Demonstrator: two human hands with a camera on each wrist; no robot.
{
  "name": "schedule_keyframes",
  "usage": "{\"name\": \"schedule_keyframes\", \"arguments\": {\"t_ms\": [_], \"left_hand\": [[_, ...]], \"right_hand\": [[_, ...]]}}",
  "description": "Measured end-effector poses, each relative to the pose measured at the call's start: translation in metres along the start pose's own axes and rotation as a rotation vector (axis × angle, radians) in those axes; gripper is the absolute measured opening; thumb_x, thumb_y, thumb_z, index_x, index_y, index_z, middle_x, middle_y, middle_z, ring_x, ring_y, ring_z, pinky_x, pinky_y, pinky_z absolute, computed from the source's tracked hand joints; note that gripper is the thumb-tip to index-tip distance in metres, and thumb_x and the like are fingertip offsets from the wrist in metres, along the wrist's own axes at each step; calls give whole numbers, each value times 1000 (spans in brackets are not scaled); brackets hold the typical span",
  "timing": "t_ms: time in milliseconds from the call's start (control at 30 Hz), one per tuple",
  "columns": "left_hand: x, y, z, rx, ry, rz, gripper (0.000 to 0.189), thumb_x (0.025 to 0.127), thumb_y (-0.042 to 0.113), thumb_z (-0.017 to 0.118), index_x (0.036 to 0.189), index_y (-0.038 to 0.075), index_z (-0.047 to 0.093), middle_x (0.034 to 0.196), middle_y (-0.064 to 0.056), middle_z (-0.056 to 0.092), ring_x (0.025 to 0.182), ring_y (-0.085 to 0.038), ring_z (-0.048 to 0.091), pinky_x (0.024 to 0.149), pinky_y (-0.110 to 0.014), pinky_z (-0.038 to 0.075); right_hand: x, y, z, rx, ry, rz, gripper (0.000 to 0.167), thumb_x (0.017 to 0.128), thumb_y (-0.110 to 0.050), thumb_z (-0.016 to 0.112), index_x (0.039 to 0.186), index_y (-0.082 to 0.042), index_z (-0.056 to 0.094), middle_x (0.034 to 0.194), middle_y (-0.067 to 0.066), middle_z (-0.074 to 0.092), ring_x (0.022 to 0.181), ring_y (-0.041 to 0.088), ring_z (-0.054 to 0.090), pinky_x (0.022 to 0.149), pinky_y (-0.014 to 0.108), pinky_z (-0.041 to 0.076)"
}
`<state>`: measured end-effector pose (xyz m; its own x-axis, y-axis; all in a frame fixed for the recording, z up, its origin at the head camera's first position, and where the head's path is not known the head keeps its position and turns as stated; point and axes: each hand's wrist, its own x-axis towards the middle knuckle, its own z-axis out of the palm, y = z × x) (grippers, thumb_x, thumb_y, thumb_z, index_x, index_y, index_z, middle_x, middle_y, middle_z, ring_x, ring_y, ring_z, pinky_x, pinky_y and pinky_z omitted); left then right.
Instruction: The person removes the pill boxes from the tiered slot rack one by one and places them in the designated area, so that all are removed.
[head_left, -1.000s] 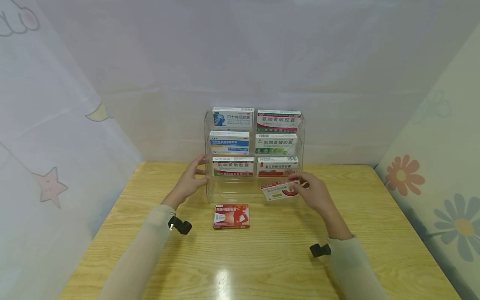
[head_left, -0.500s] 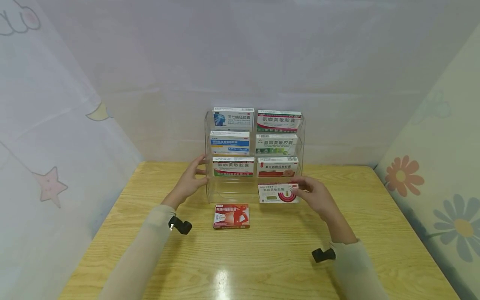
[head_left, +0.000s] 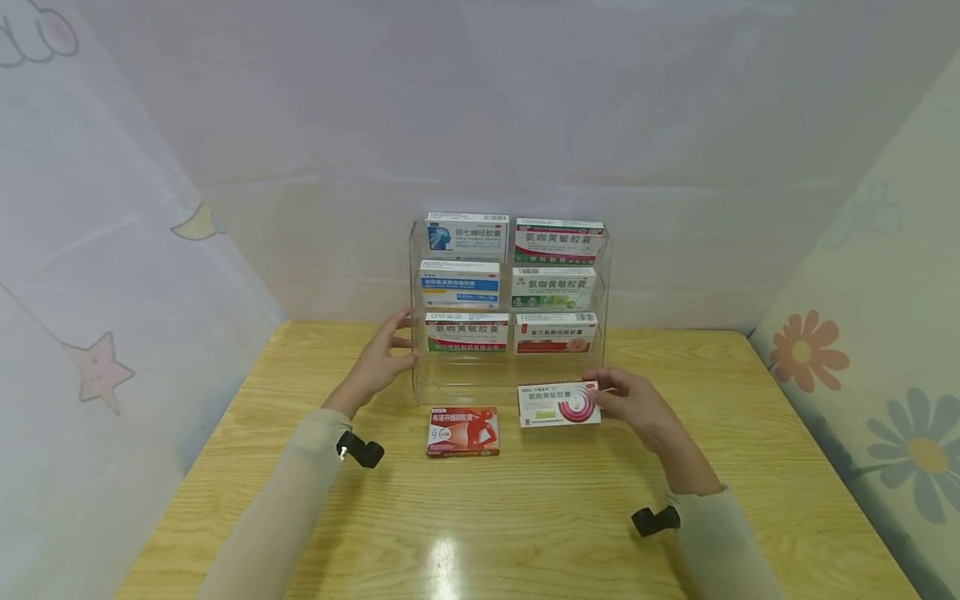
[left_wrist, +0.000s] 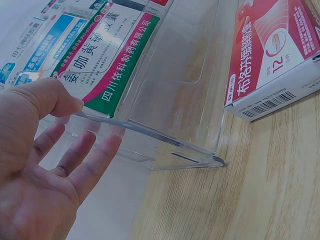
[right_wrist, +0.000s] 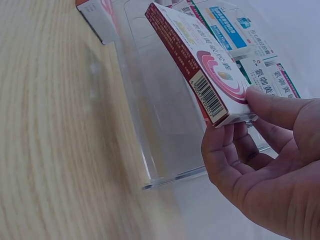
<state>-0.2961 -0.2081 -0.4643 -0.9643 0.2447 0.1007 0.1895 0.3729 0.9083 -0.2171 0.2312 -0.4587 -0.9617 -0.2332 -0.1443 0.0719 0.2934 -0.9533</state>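
Observation:
A clear display rack (head_left: 465, 371) stands on the table, with medicine boxes in its three upper tiers and its bottom tier bare. My left hand (head_left: 378, 365) grips the rack's left side edge. In the left wrist view, the thumb is at the front edge and the fingers lie along the side panel. My right hand (head_left: 636, 407) pinches a white medicine box (head_left: 551, 406) with pink arcs by its right end, thumb on the front face. This box is held before the bottom tier, tilted in the right wrist view (right_wrist: 212, 65). A red medicine box (head_left: 462, 432) lies on the table before the rack.
The wooden table (head_left: 525, 517) reaches back to a pale cloth backdrop (head_left: 360, 250). In the rack's tiers, a blue-and-white box (head_left: 459, 286) and a green-and-white box (head_left: 553, 289) sit side by side, with others above and below them.
My right hand has brought the white medicine box from a tilt to nearly level, then lower and toward me, away from the bottom tier. My left hand stays at the rack's side.

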Motion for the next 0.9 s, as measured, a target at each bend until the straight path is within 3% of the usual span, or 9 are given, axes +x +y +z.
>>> {"name": "schedule_keyframes", "arguments": {"t_ms": [200, 633, 867, 900], "left_hand": [[-1, 2, 0, -11, -1, -3, 87, 93, 2, 66, 163, 27, 19, 160, -10, 33, 131, -39, 47, 95, -53, 52], [-1, 2, 1, -9, 0, -4, 88, 92, 0, 64, 163, 23, 19, 159, -11, 34, 130, -38, 48, 90, -43, 54], [-15, 41, -1, -2, -34, -32, 84, 93, -5, 62, 163, 10, 17, 159, -20, 32, 132, -44, 46, 93, -44, 53], [-15, 41, -1, 1, -34, -32, 84, 93, -5, 61, 163, 10, 17, 159, -20, 32, 132, -44, 46, 93, -44, 53]], "right_hand": [[0, 5, 0, 25, 9, 57, 45, 101, -16, 62, 143, -2, 54, 128, 18, 56, 107, 26, 62, 87, 34, 57], [-3, 21, -2, 55, -24, 96, 46, 100, -15, 64, 142, -1, 55, 127, 18, 57, 104, 23, 62, 86, 35, 57], [-2, 32, -4, 68, -48, 108, 46, 101, -18, 63, 143, -2, 54, 128, 16, 58, 105, 22, 62, 89, 36, 56], [-2, 33, -5, 73, -50, 112, 46, 100, -19, 63, 143, -2, 54, 127, 15, 59, 105, 22, 62, 89, 36, 55]]}}
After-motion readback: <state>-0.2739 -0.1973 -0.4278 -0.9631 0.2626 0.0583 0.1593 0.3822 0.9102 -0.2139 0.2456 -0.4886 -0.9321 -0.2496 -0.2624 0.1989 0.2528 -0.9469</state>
